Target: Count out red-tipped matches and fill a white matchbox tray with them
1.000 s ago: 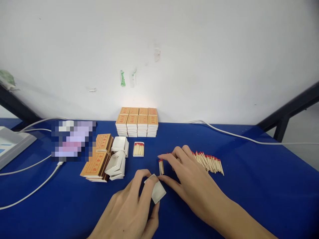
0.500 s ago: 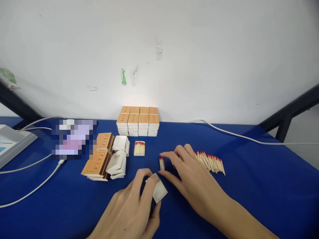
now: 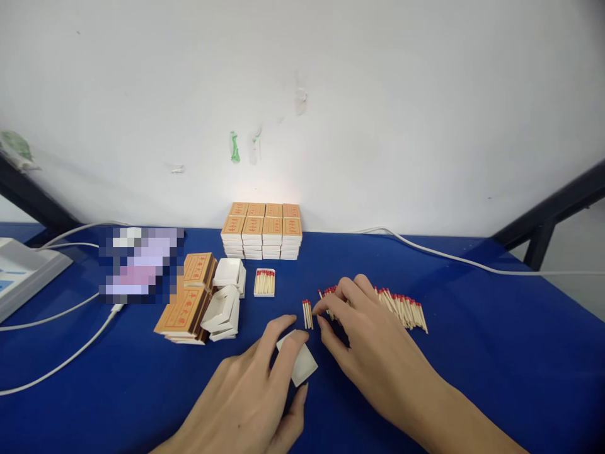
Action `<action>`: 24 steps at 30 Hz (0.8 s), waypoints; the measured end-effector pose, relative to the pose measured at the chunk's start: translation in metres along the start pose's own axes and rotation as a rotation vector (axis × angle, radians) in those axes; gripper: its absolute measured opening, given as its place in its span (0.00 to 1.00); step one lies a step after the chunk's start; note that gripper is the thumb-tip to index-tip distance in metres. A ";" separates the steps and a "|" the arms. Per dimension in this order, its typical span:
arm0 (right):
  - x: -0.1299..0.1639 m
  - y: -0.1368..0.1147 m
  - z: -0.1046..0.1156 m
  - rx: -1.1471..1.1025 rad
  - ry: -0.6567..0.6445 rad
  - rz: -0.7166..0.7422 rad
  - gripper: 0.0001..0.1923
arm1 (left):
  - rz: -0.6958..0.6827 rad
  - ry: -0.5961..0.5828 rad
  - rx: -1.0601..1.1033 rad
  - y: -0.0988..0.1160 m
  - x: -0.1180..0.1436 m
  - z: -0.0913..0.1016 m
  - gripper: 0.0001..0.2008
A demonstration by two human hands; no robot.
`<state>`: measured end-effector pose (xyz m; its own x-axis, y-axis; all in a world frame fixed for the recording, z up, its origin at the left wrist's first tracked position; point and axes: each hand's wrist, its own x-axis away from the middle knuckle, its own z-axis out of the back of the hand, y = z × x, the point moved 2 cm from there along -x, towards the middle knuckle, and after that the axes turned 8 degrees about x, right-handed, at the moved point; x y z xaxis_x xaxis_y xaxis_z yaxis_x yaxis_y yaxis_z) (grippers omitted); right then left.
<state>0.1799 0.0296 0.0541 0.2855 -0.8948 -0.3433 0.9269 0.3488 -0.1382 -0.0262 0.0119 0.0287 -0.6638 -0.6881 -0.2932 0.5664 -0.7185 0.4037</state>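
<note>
A small group of red-headed matches (image 3: 307,314) lies side by side on the blue table. My right hand (image 3: 366,334) is just right of this group, thumb and index fingertips drawn together; whatever may be between them is too small to make out. Behind and beneath that hand spreads a loose pile of matches (image 3: 404,308), partly hidden by it. My left hand (image 3: 258,378) keeps a white matchbox tray (image 3: 304,366) between a finger on its top edge and the thumb at its lower edge. The left index finger reaches off the tray toward the small group.
A white tray of matches (image 3: 264,284) stands ahead. To its left are white trays (image 3: 224,309) and orange matchbox sleeves (image 3: 184,309). Stacked matchboxes (image 3: 262,230) stand near the wall. A blurred phone-like object (image 3: 142,261) and cables (image 3: 70,369) lie left.
My right fingertips have shifted right and drawn together, showing more of the small match group and the pile. My left index finger has stretched forward off the tray; the tray has barely moved.
</note>
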 end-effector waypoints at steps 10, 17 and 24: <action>0.002 0.003 0.000 -0.038 -0.013 0.003 0.11 | 0.014 -0.013 -0.003 0.001 -0.003 0.001 0.28; 0.002 0.011 0.001 0.036 0.068 -0.061 0.10 | 0.031 -0.028 0.005 0.003 -0.003 0.003 0.28; 0.003 0.010 -0.002 0.109 0.072 -0.037 0.13 | 0.023 -0.026 -0.003 0.003 -0.003 0.003 0.28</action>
<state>0.1894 0.0313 0.0496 0.2362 -0.8826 -0.4064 0.9586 0.2801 -0.0511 -0.0240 0.0120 0.0340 -0.6629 -0.7017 -0.2611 0.5834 -0.7026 0.4074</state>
